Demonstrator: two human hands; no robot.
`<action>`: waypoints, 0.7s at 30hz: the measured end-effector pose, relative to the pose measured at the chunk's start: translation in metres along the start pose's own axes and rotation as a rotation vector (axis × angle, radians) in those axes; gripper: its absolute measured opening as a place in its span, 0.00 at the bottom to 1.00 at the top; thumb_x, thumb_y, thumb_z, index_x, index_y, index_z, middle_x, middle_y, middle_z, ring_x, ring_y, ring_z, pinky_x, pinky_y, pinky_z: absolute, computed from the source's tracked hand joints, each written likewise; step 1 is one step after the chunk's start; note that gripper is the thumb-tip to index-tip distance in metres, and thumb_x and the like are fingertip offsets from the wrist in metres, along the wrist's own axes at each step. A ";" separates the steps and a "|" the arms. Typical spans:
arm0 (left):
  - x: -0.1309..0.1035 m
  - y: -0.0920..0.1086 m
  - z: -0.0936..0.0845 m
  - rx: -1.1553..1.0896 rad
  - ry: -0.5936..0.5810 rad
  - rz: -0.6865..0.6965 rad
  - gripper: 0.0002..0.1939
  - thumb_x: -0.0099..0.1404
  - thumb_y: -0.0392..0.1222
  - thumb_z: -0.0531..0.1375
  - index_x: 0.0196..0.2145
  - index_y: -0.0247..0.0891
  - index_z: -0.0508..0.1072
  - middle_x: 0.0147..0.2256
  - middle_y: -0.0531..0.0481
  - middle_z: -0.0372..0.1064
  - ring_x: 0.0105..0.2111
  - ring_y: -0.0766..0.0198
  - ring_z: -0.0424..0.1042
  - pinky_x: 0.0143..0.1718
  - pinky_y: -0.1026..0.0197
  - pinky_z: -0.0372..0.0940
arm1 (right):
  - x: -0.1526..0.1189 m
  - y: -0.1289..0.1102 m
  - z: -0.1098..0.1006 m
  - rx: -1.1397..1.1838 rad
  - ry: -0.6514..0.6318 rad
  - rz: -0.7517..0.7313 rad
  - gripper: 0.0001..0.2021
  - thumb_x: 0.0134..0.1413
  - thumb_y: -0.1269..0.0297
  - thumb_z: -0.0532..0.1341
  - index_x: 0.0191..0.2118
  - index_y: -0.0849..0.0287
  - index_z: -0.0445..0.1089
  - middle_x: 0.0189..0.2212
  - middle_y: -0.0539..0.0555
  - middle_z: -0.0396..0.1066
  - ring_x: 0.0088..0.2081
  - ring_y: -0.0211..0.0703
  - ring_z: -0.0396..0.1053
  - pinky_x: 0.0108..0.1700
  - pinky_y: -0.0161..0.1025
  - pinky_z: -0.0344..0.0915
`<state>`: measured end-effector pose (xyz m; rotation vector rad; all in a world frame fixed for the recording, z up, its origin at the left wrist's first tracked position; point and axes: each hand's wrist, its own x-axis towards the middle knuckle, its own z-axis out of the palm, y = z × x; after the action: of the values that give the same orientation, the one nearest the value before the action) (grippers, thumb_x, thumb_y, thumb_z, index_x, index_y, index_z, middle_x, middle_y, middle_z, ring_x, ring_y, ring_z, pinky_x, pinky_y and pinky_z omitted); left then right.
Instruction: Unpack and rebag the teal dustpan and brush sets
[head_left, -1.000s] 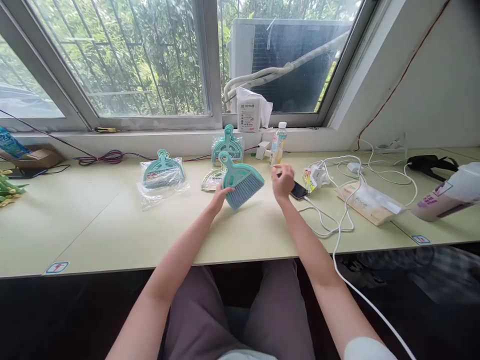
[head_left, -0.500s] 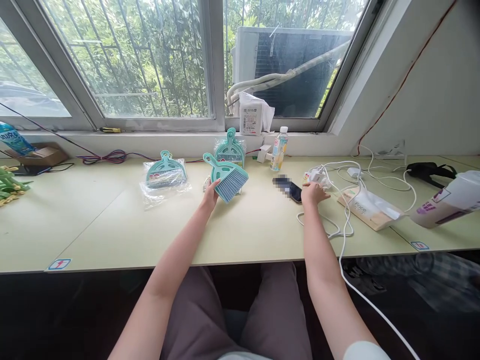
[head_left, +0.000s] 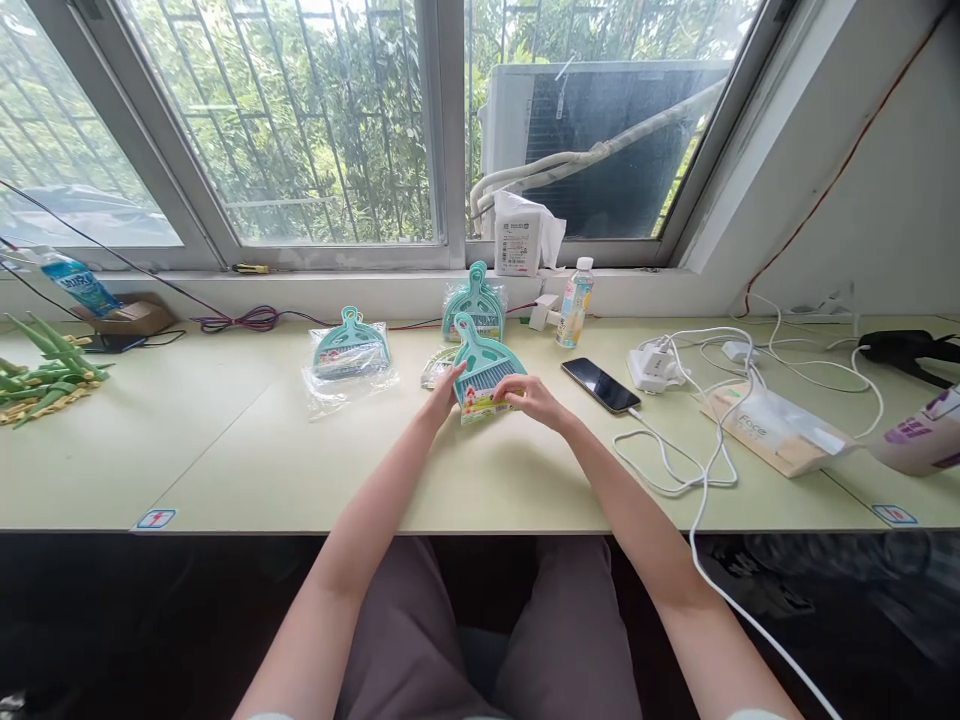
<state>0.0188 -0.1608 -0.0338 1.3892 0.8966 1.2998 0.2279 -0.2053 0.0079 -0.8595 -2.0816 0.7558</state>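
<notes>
My left hand [head_left: 442, 398] is closed on the left side of a teal mini dustpan-and-brush set [head_left: 487, 355], which it holds tilted above the table with the handle pointing up. A printed cardboard label [head_left: 478, 402] lies across the lower bristles. My right hand [head_left: 531, 398] pinches the right part of this label, its fingertips against the bristles. Partly hidden behind the set is a round, pale thing [head_left: 435, 368], perhaps a roll. Farther back stand more teal dustpan sets [head_left: 477, 300] in clear wrap, and another wrapped set [head_left: 351, 345] lies to the left.
To the right are a phone [head_left: 600, 385], a power strip [head_left: 651, 368] with white cables and a tissue pack [head_left: 772, 430]. A drink bottle [head_left: 574, 305] stands near the window sill. Green plant-like stems [head_left: 49, 375] lie at the far left.
My right hand has come left from beside the power strip to the set and now grips the label over the bristles. My left hand has turned the set more upright.
</notes>
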 end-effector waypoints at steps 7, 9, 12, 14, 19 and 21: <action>-0.011 0.008 0.011 -0.121 -0.216 -0.128 0.29 0.53 0.49 0.68 0.51 0.39 0.67 0.45 0.44 0.72 0.47 0.50 0.70 0.46 0.53 0.65 | -0.001 0.025 -0.011 -0.710 0.048 0.117 0.15 0.53 0.75 0.54 0.23 0.56 0.73 0.35 0.53 0.75 0.41 0.46 0.67 0.42 0.39 0.60; -0.012 0.008 0.011 -0.086 -0.245 -0.091 0.31 0.50 0.42 0.70 0.51 0.38 0.67 0.44 0.45 0.72 0.47 0.50 0.70 0.45 0.54 0.65 | -0.001 0.022 -0.008 -0.727 0.025 0.092 0.14 0.54 0.74 0.54 0.25 0.55 0.74 0.35 0.53 0.75 0.40 0.45 0.67 0.42 0.39 0.60; -0.010 0.004 0.009 -0.060 -0.231 -0.084 0.31 0.48 0.38 0.70 0.50 0.37 0.67 0.42 0.45 0.72 0.45 0.50 0.70 0.45 0.54 0.64 | -0.001 0.018 -0.003 -0.731 0.012 0.084 0.14 0.55 0.73 0.54 0.27 0.55 0.75 0.35 0.53 0.75 0.40 0.45 0.68 0.42 0.39 0.60; -0.008 0.002 0.008 -0.064 -0.217 -0.094 0.30 0.48 0.37 0.69 0.50 0.37 0.67 0.42 0.45 0.72 0.45 0.50 0.70 0.44 0.53 0.64 | -0.001 0.017 -0.002 -0.716 0.027 0.098 0.14 0.56 0.73 0.54 0.28 0.54 0.75 0.36 0.52 0.75 0.41 0.45 0.68 0.41 0.39 0.60; -0.005 0.003 0.006 -0.087 -0.159 -0.117 0.33 0.44 0.35 0.68 0.50 0.39 0.67 0.41 0.47 0.72 0.44 0.54 0.71 0.45 0.53 0.65 | -0.002 0.023 -0.004 -0.698 0.052 0.080 0.12 0.57 0.71 0.54 0.33 0.53 0.75 0.42 0.53 0.73 0.43 0.46 0.68 0.44 0.41 0.60; -0.005 0.004 0.006 -0.090 -0.146 -0.105 0.32 0.43 0.35 0.68 0.48 0.38 0.68 0.41 0.46 0.72 0.43 0.54 0.71 0.45 0.53 0.65 | -0.003 0.023 -0.003 -0.720 0.077 0.046 0.11 0.57 0.72 0.55 0.36 0.53 0.75 0.48 0.55 0.69 0.47 0.49 0.67 0.48 0.44 0.59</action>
<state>0.0240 -0.1675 -0.0309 1.3303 0.7918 1.1308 0.2393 -0.1928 -0.0079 -1.2895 -2.2862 -0.0394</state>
